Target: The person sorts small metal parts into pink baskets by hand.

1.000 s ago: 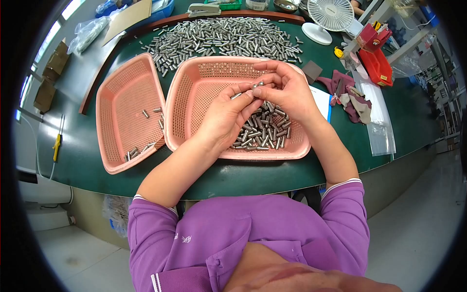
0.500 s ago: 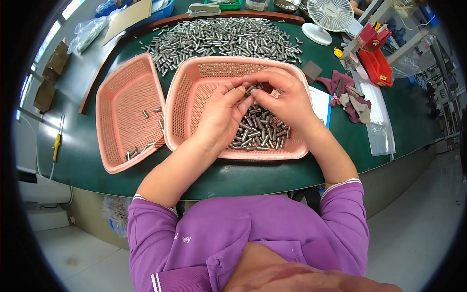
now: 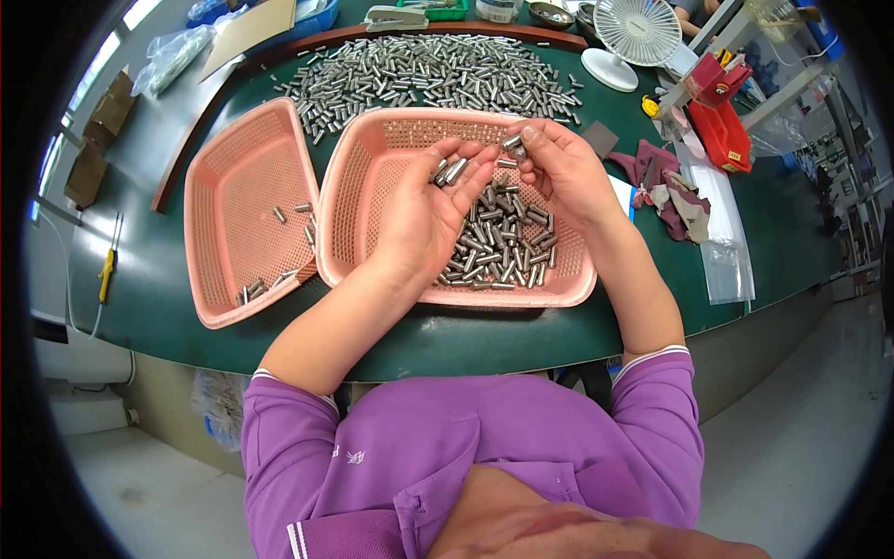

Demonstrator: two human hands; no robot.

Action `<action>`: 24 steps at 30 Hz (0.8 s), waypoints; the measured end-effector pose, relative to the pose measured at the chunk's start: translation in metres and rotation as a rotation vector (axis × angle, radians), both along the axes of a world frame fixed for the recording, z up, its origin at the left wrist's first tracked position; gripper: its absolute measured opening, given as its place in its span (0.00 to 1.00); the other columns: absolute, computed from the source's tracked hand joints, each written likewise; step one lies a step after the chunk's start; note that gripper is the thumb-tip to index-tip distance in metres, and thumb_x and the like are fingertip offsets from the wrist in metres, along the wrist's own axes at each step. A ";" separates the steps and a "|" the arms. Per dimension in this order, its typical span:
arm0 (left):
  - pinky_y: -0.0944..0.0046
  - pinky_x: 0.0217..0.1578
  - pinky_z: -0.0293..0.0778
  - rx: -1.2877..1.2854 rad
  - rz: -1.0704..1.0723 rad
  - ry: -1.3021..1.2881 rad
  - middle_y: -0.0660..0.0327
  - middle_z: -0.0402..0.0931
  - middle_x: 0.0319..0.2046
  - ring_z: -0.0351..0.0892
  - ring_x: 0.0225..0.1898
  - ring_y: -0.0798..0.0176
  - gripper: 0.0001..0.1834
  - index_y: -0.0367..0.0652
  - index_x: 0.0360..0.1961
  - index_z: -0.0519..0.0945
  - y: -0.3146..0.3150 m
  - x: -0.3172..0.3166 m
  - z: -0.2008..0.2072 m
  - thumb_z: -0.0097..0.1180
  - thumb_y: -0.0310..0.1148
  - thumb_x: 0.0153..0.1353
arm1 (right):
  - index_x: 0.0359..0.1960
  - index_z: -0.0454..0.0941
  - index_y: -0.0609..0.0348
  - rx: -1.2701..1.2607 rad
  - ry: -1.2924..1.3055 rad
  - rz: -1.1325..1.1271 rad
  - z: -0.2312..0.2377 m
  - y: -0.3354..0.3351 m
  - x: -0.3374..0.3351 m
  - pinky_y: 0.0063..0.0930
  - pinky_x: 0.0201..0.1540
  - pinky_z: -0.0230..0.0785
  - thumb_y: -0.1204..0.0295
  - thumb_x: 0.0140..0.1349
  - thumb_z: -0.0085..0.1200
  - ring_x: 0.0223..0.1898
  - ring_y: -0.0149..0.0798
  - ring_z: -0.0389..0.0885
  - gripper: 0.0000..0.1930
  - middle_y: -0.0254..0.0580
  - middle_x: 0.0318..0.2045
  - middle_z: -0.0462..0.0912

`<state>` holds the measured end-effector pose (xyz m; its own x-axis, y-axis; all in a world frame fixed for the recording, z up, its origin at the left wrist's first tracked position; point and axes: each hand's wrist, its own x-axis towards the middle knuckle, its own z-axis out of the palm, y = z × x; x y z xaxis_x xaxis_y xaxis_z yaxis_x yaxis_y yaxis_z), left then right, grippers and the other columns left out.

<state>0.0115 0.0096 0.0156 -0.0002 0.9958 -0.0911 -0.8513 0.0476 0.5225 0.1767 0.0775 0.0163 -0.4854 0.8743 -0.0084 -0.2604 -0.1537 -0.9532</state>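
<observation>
Left hand: palm up, loosely cupped, metal pins resting in it. Right hand, at its three o'clock, clamps a pin. Both hover over pink basket; pin heap lies at basket's four o'clock.

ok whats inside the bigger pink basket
The bigger pink basket holds a heap of metal pins toward its right side, with perforated floor showing at left. The floor beneath the heap and whatever lies under the left hand and right hand cannot be seen.

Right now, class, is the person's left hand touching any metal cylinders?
Touching: the head view shows metal cylinders lying directly on the upturned left hand.
</observation>
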 end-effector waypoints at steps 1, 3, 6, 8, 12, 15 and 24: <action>0.59 0.54 0.70 -0.009 0.014 -0.019 0.47 0.67 0.43 0.69 0.52 0.48 0.12 0.31 0.44 0.63 0.000 0.000 0.000 0.39 0.29 0.64 | 0.40 0.74 0.62 -0.001 0.000 0.001 -0.002 0.000 -0.001 0.11 0.31 0.68 0.70 0.63 0.48 0.27 0.20 0.72 0.09 0.29 0.27 0.75; 0.59 0.54 0.71 -0.017 0.027 -0.038 0.46 0.67 0.44 0.70 0.51 0.47 0.13 0.31 0.45 0.62 0.000 0.000 0.000 0.37 0.30 0.64 | 0.37 0.75 0.62 0.411 -0.301 -0.166 -0.004 -0.003 -0.006 0.13 0.30 0.66 0.71 0.61 0.51 0.26 0.21 0.71 0.08 0.29 0.27 0.75; 0.58 0.54 0.70 0.008 0.046 -0.060 0.45 0.65 0.47 0.69 0.52 0.47 0.15 0.30 0.47 0.61 0.001 0.000 -0.001 0.35 0.31 0.65 | 0.33 0.76 0.64 0.602 -0.443 -0.214 0.001 -0.013 -0.012 0.17 0.30 0.68 0.71 0.56 0.56 0.26 0.25 0.74 0.09 0.33 0.26 0.78; 0.56 0.56 0.67 0.017 0.051 -0.059 0.44 0.63 0.50 0.66 0.55 0.46 0.16 0.29 0.49 0.60 0.001 -0.001 -0.002 0.35 0.30 0.64 | 0.31 0.76 0.65 0.609 -0.538 -0.195 0.007 -0.018 -0.014 0.17 0.30 0.67 0.71 0.55 0.57 0.26 0.24 0.73 0.08 0.33 0.26 0.77; 0.54 0.59 0.63 0.040 0.029 -0.007 0.43 0.61 0.52 0.63 0.56 0.47 0.18 0.28 0.52 0.59 -0.002 0.002 0.001 0.35 0.28 0.63 | 0.28 0.77 0.64 0.711 -0.598 -0.241 0.007 -0.019 -0.014 0.18 0.30 0.67 0.72 0.52 0.59 0.26 0.25 0.72 0.08 0.35 0.27 0.76; 0.54 0.59 0.61 0.028 0.036 0.040 0.44 0.60 0.54 0.63 0.56 0.51 0.21 0.28 0.55 0.57 -0.002 0.004 0.002 0.35 0.28 0.62 | 0.28 0.77 0.62 0.828 -0.506 -0.317 0.009 -0.021 -0.016 0.20 0.29 0.68 0.73 0.50 0.61 0.26 0.28 0.73 0.07 0.36 0.27 0.75; 0.56 0.57 0.60 0.150 -0.126 -0.003 0.47 0.56 0.59 0.61 0.57 0.54 0.25 0.30 0.59 0.54 0.000 0.000 -0.004 0.35 0.27 0.60 | 0.27 0.75 0.61 0.964 -0.629 -0.267 0.005 -0.029 -0.018 0.28 0.31 0.68 0.69 0.45 0.62 0.30 0.37 0.75 0.11 0.40 0.27 0.75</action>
<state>0.0120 0.0092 0.0117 0.1249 0.9904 0.0585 -0.8452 0.0753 0.5291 0.1585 0.0480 0.0216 -0.4322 0.7238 0.5380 0.3819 0.6873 -0.6179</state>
